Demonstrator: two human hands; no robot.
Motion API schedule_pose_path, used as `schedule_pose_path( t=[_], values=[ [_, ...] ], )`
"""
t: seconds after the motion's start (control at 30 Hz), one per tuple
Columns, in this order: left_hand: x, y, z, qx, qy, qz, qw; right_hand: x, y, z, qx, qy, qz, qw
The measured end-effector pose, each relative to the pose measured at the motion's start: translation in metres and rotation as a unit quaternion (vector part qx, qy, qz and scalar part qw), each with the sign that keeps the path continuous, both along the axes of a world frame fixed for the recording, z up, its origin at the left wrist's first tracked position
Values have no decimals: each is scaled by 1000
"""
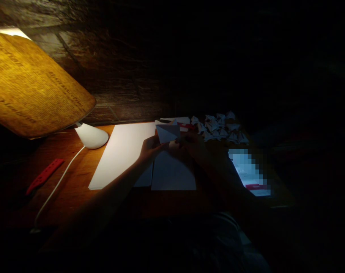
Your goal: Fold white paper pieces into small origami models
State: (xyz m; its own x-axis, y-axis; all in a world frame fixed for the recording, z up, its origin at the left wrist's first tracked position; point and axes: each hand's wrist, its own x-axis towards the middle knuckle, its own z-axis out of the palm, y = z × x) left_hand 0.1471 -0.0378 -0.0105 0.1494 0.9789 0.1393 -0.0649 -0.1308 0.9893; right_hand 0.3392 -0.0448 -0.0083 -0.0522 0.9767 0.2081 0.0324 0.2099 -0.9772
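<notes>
A partly folded sheet of white paper (168, 132) is held up over the table between my two hands. My left hand (150, 148) grips its lower left edge, thumb in front. My right hand (191, 146) pinches at the lower right edge, its fingers mostly in shadow. Below the hands lie two stacks of white paper, the left stack (123, 151) brightly lit and the right stack (174, 174) dimmer. Several small folded paper pieces (218, 127) lie in a pile beyond my right hand.
A lamp with a printed shade (35, 87) and white base (91, 135) stands at the left, its white cord (60, 182) running forward. A red strap (45, 174) lies beside the cord. A lit phone or tablet (249, 172) is at the right. A brick-like wall (118, 76) rises behind.
</notes>
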Motion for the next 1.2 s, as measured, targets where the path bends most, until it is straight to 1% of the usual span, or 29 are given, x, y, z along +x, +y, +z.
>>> schedule_pose_path(
  t=[0.17,0.33,0.4,0.57,0.67,0.8,1.03,1.13,1.2],
  values=[
    [1,-3,1,-19,35,23,999,-4,-5,1,12,-21,-2,1000],
    [0,-5,1,5,48,-8,999,-3,-7,2,-25,-58,41,997],
    [0,-4,0,20,56,-4,998,-2,-7,3,-28,-64,48,996],
    [-2,-3,1,52,63,12,997,-3,-9,6,5,-69,36,997],
    [-2,-5,2,56,59,8,997,-3,-11,7,-6,-73,28,997],
    [0,-7,1,40,47,3,998,-4,-9,4,-34,-75,30,996],
    [3,-10,2,28,40,-3,999,-11,-7,0,-7,-112,-3,994],
    [3,-10,4,30,41,-2,999,-12,-9,1,-14,-116,-21,993],
    [2,-9,3,36,46,-2,998,-11,-9,2,-25,-112,-17,993]
  ],
)
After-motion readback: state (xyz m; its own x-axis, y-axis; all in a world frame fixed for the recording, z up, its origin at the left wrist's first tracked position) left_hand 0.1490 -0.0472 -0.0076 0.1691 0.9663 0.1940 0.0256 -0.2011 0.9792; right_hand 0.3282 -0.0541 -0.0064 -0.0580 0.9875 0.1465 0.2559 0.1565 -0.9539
